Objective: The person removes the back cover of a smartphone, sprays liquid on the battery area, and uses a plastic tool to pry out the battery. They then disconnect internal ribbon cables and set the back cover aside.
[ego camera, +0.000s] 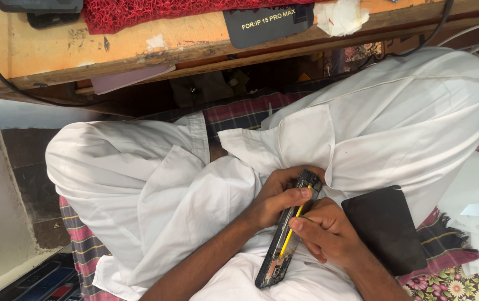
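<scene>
Phone frame (289, 234) held edge-up over the lap, long axis from 1 o'clock to 7 o'clock.
Its upper end is gripped by the left hand (277, 198), closed; a yellow tool (291, 231) is pinched along it by the right hand (328, 233), at 3 o'clock; a dark panel (387, 228) lies further right on the white cloth (155, 189).
</scene>
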The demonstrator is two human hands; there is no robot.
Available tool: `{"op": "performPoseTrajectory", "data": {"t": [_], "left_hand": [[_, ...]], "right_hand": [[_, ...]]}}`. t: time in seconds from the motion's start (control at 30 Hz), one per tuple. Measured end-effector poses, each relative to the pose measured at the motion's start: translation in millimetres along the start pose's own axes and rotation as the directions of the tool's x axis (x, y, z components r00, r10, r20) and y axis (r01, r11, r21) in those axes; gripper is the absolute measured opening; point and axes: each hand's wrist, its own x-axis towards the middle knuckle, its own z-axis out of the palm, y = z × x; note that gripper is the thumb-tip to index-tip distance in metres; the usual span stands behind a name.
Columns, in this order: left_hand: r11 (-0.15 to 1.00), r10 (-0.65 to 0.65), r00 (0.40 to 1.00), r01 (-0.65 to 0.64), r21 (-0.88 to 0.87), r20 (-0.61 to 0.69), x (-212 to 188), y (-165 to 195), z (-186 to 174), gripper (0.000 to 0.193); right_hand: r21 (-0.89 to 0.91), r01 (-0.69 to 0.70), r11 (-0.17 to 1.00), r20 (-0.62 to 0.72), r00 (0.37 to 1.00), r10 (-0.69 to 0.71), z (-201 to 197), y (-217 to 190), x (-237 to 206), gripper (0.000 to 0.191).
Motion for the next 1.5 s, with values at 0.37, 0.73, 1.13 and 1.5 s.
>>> {"op": "performPoseTrajectory", "data": {"t": [0.37, 0.73, 1.13, 1.5], "left_hand": [[1.000, 0.000, 1.000, 0.000, 0.006, 0.003, -0.2, 1.7, 0.9, 0.054], [1.000, -0.002, 1.000, 0.002, 0.000, 0.006, -1.0, 1.3, 0.1, 0.053], [1.000, -0.005, 1.000, 0.005, -0.008, -0.003, 0.3, -3.2, -1.3, 0.054], [1.000, -0.007, 1.000, 0.007, -0.023, 0.006, -0.6, -0.5, -1.3, 0.054]], "right_hand": [[-0.007, 0.011, 1.000, 0.003, 1.000, -0.011, 0.1, -1.1, -0.6, 0.056], [0.002, 0.008, 1.000, 0.004, 1.000, -0.008, 0.2, -1.3, -0.6, 0.055], [-0.010, 0.006, 1.000, 0.002, 1.000, -0.006, -1.0, -0.4, -0.8, 0.055], [-0.009, -0.014, 1.000, -0.012, 1.000, 0.014, 0.0, -2.0, -1.1, 0.056]]}}
